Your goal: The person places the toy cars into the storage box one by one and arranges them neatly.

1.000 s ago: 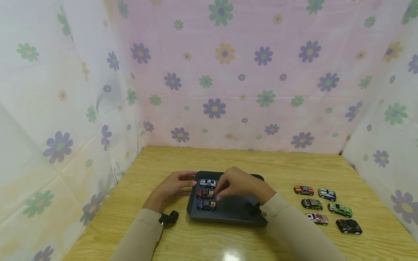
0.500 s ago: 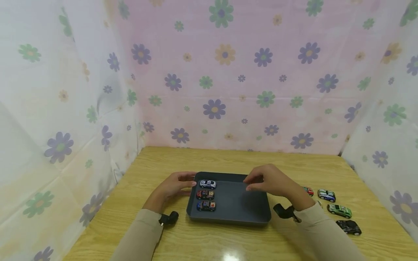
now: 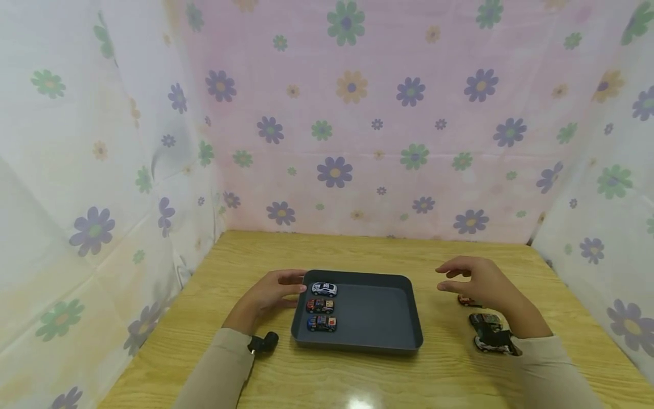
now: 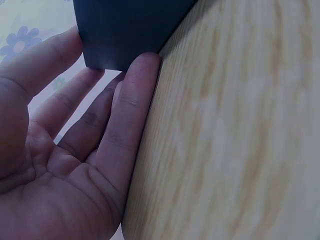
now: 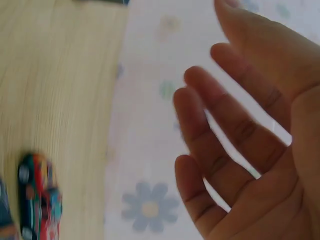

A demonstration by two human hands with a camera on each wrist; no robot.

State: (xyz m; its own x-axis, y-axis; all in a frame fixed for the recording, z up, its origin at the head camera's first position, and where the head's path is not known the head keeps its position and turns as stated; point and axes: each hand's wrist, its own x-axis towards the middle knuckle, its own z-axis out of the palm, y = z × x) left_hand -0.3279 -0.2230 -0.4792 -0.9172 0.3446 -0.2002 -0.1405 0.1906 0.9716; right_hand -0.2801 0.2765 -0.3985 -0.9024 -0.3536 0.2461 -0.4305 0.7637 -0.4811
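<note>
My left hand (image 3: 274,292) rests at the left end of a dark grey tray (image 3: 375,318), thumb at the rim. In the left wrist view its fairly straight fingers (image 4: 127,105) touch the outer wall. Inside the tray, along its left side, a white toy car (image 3: 324,289), a red toy car (image 3: 320,305) and a blue toy car (image 3: 322,323) stand in a column. My right hand (image 3: 480,284) hangs over the table right of the tray, fingers apart and loosely bent, holding nothing. Below it sits another red toy car (image 3: 465,300), partly hidden; the right wrist view shows a red-and-green toy car (image 5: 42,200).
A dark toy car (image 3: 485,320) and a white toy car (image 3: 482,345) stand on the wooden table (image 3: 357,372) under my right wrist. The right forearm hides the area beyond them. Flower-patterned cloth (image 3: 306,113) encloses the back and sides.
My right hand has moved from beside the red car in the tray, across and out to the right, over the table. My left hand has stayed at the tray's left end.
</note>
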